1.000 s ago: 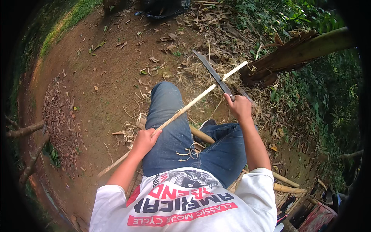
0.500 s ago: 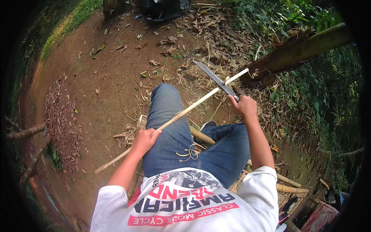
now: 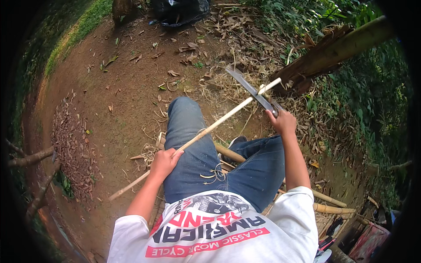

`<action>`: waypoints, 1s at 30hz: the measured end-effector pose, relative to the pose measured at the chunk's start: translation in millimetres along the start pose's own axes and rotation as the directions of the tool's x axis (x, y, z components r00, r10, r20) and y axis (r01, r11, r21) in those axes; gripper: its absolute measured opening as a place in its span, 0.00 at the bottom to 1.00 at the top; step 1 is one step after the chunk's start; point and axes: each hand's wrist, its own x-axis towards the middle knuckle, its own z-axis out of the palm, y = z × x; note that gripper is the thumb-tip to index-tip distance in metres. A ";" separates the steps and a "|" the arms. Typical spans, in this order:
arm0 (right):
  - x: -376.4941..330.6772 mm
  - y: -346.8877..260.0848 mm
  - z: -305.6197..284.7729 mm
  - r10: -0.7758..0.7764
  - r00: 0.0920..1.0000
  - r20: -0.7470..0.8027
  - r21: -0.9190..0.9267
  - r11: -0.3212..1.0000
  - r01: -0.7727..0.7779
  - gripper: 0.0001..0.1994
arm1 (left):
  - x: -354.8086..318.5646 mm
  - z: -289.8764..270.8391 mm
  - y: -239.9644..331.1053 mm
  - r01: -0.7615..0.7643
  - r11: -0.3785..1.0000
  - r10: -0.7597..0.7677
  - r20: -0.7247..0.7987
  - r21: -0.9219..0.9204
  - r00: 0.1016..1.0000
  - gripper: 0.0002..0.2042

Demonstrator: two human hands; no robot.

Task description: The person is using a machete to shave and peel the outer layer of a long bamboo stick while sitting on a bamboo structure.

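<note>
A long pale bamboo strip [image 3: 224, 118] runs slantwise over my denim-covered knee, its far end out to the upper right. My left hand [image 3: 164, 163] is closed round its lower part beside my thigh. In my right hand [image 3: 283, 122] is the handle of a machete [image 3: 240, 79], with the fingers wrapped round it. The blade crosses the strip near the far end and is slightly blurred. A small curl of shaving stands up where blade and strip meet. Thin loose curls of shaving [image 3: 215, 175] lie on my lap.
Bamboo poles [image 3: 335, 209] form the seat under me. Dry shavings and leaves litter the brown soil [image 3: 131, 114] ahead. A thick leaning trunk [image 3: 342, 50] stands at the upper right, a black plastic bag [image 3: 182, 12] at the top. Branches [image 3: 30, 158] jut in from the left.
The right hand and machete have shifted slightly right and toward the far end of the strip. My left hand keeps its grip in almost the same place.
</note>
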 end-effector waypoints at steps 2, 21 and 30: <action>-10.2 -5.1 -2.3 0.032 0.999 -0.030 0.065 0.997 -0.030 0.36 | 3.6 1.0 -1.0 -0.040 0.999 0.039 -0.017 -0.027 0.999 0.19; -11.7 8.2 -28.5 -0.006 0.994 -0.106 0.054 0.998 0.011 0.35 | 4.3 5.2 2.6 -0.023 0.999 0.023 -0.031 -0.022 0.999 0.20; -5.6 -62.1 -22.2 -0.332 0.939 0.085 0.164 0.935 0.316 0.34 | -5.3 2.8 -0.9 0.019 0.999 -0.018 -0.038 0.028 0.999 0.19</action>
